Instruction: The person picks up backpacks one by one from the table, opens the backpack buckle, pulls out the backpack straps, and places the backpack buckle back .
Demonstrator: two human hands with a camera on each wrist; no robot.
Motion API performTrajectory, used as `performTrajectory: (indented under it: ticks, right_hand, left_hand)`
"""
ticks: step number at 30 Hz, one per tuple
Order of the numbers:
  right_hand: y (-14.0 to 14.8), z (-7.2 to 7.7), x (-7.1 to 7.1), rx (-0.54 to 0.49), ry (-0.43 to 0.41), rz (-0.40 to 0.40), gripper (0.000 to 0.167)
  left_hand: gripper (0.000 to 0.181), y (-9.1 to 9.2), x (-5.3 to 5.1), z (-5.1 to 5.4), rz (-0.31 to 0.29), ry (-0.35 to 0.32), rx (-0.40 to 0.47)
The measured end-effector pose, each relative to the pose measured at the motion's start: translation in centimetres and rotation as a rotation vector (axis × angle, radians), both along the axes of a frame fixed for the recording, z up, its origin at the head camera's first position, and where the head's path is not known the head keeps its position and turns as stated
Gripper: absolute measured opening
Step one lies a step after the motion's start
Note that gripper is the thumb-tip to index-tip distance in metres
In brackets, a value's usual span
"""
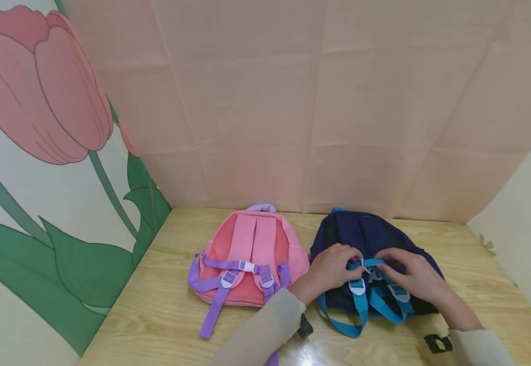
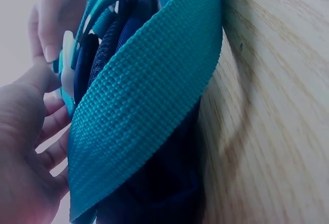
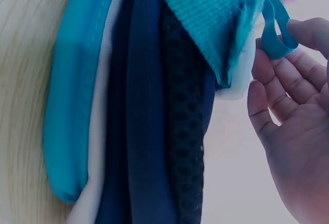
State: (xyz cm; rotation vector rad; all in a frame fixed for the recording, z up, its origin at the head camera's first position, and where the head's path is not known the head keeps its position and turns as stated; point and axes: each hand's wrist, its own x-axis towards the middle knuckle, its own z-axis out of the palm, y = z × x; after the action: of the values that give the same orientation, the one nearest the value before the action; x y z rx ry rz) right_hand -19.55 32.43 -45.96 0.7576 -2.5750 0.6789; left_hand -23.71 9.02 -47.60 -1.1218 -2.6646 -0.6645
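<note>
A navy backpack lies on the table with its shoulder straps facing up. My left hand pinches the left part of its blue chest strap near the buckle. Close by, my right hand holds the right part of that strap. In the right wrist view, a small strap loop sits between the right thumb and fingers. The left wrist view shows the left thumb and fingers by a white plastic piece. Fingers partly hide the buckle, so whether it is fastened I cannot tell.
To the left lies a pink backpack with purple straps; its white chest buckle is joined. A wooden table carries both bags. Behind stands a pinkish-beige backdrop, and a tulip-patterned wall is at left.
</note>
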Motion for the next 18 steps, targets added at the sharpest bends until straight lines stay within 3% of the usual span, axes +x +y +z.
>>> performTrajectory:
  ticks: [9, 18]
  right_hand:
    - [-0.32, 0.12, -0.09, 0.01, -0.013, 0.061, 0.03]
    - [-0.66, -0.1, -0.21, -0.001, -0.01, 0.066, 0.026]
  left_hand:
    - [0.023, 0.02, -0.09, -0.11, 0.0, 0.014, -0.019]
    - [0.023, 0.06, -0.12, -0.3, -0.01, 0.014, -0.009]
